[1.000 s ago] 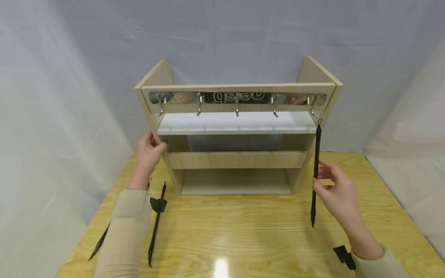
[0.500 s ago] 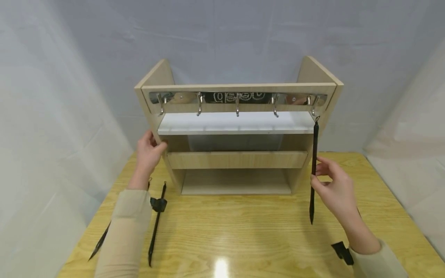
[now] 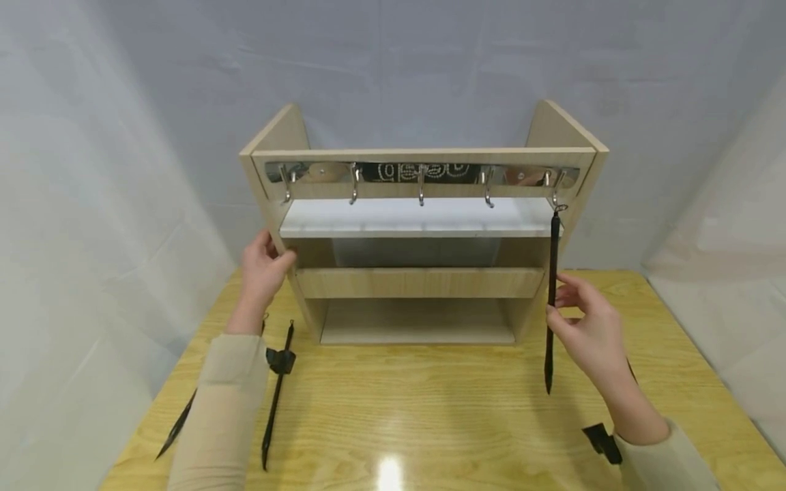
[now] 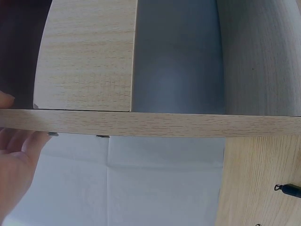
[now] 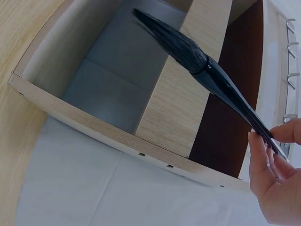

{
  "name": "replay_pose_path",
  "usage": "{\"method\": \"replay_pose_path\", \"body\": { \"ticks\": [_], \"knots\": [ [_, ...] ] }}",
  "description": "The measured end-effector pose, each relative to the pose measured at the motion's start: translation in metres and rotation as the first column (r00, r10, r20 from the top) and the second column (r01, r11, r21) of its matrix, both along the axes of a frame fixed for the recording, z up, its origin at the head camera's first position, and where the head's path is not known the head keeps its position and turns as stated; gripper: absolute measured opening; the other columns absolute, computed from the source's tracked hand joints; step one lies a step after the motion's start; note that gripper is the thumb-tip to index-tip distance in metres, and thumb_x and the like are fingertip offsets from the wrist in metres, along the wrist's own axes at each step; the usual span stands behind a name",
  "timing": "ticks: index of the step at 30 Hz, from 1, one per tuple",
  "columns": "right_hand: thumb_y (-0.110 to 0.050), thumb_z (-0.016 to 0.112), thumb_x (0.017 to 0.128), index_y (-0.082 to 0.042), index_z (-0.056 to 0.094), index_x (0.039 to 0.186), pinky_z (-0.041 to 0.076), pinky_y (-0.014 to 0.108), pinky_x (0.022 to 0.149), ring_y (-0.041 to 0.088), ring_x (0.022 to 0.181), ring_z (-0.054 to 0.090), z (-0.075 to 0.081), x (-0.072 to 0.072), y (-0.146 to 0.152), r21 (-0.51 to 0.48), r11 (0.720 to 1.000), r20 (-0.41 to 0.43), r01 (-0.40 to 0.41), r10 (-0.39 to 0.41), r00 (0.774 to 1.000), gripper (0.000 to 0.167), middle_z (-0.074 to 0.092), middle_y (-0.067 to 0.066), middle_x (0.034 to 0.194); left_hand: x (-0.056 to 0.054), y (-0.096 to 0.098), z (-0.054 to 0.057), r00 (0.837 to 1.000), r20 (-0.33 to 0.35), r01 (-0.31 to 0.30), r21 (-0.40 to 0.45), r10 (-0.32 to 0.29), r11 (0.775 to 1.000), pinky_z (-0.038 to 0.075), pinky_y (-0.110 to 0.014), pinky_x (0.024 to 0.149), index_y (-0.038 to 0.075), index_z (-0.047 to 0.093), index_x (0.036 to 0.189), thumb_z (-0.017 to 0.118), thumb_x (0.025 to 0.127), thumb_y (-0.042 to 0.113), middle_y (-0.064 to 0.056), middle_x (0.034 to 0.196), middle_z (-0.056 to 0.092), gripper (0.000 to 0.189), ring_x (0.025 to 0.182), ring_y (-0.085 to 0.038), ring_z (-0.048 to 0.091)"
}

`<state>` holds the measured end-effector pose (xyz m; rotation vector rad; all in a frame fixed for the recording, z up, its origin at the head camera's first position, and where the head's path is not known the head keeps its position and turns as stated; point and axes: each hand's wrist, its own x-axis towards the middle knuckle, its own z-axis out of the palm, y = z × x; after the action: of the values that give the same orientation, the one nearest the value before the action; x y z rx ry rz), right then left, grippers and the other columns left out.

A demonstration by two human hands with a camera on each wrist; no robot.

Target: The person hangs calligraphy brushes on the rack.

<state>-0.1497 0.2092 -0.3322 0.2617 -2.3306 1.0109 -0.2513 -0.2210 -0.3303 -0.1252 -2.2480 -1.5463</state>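
The right hand [image 3: 586, 331] keeps a narrow grip, pinching a dark brush [image 3: 553, 256] around its handle, bristles down, seemingly to leave the top loop [image 3: 561, 208] free at the tip of the rightmost hook [image 3: 556, 192]; whether they touch, I cannot tell. The left hand [image 3: 263, 269] pinches the left side of the wooden rack [image 3: 417, 283], probably to steady it. Two more brushes [image 3: 272, 412] lie on the near-left desk [image 3: 399, 395], one partly hidden by the sleeve [image 3: 221, 402].

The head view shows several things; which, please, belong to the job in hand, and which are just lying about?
In the job, apparently:
held brush
hook rail
wooden shelf

Lying on the table:
slim brush
partly hidden brush
(perhaps for later)
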Motion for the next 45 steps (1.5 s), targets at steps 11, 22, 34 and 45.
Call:
{"method": "replay_pose_path", "body": {
  "ticks": [11, 22, 34, 45],
  "knots": [
    [0.009, 0.061, 0.073, 0.003, 0.053, 0.116, 0.04, 0.004, 0.056, -0.004, 0.076, 0.047, -0.001, -0.003, 0.0, -0.015, 1.0, -0.008, -0.004, 0.004, 1.0, 0.044, 0.057, 0.012, 0.089, -0.001, 0.002, 0.0, 0.999, -0.039, -0.01, -0.014, 0.009, 1.0, 0.045, -0.02, 0.064, -0.002, 0.048, 0.12, 0.051, 0.079, -0.002, -0.021, 0.107, 0.056, 0.041, 0.087, -0.016, 0.054],
    [0.008, 0.058, 0.075, 0.005, 0.05, 0.117, 0.04, 0.006, 0.058, 0.018, 0.08, 0.053, -0.011, -0.013, 0.001, -0.033, 0.999, 0.063, 0.004, -0.001, 0.998, 0.043, 0.056, 0.014, 0.092, 0.0, 0.004, -0.001, 0.999, -0.031, -0.009, -0.007, 0.009, 1.0, 0.045, -0.022, 0.065, -0.002, 0.047, 0.121, 0.051, 0.079, -0.002, -0.022, 0.109, 0.056, 0.042, 0.093, -0.023, 0.054],
    [0.013, 0.058, 0.071, 0.01, 0.053, 0.104, 0.041, 0.005, 0.057, -0.004, 0.074, 0.048, -0.028, -0.04, -0.006, -0.173, 0.984, -0.048, -0.033, 0.025, 0.999, 0.033, 0.059, 0.017, 0.086, 0.0, 0.003, -0.001, 1.0, -0.025, -0.008, -0.007, 0.008, 1.0, 0.046, -0.023, 0.068, -0.002, 0.046, 0.122, 0.05, 0.079, -0.002, -0.019, 0.11, 0.055, 0.043, 0.096, -0.024, 0.053],
    [0.015, 0.058, 0.07, 0.012, 0.054, 0.101, 0.042, 0.006, 0.058, -0.001, 0.072, 0.049, -0.034, -0.056, -0.011, -0.24, 0.971, -0.085, -0.025, 0.005, 0.996, 0.032, 0.058, 0.018, 0.084, 0.001, 0.002, -0.002, 1.0, -0.027, -0.009, -0.013, 0.008, 1.0, 0.045, -0.021, 0.065, -0.003, 0.047, 0.121, 0.049, 0.079, -0.002, -0.022, 0.108, 0.055, 0.042, 0.092, -0.021, 0.054]
  ]
}}
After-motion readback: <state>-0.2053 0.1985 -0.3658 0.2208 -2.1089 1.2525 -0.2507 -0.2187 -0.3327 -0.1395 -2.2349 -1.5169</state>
